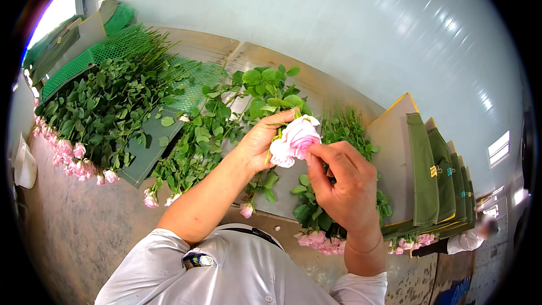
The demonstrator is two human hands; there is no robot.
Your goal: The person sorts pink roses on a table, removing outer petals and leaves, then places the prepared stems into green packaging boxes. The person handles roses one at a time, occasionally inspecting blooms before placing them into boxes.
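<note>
A pink rose [299, 137] is held up in front of me, its bloom turned toward me. My left hand [263, 142] is closed round it just below the bloom, and leaves [271, 87] show beyond that hand. With thumb and forefinger pinched, my right hand [344, 181] touches the right edge of the bloom at the outer petals. Whether a petal is between those fingertips I cannot make out. Below the hands, a smaller pink rose [247, 210] hangs at the table edge.
On the left lies a big heap of leafy rose stems [113, 85] on green netting [96, 51], pink blooms [70, 158] over the edge. Another rose bunch [322, 242] lies right. Several green fabric-covered boards [423, 169] with clips stand farther right, near another person [468, 242]. A pale wall [316, 22] rises behind.
</note>
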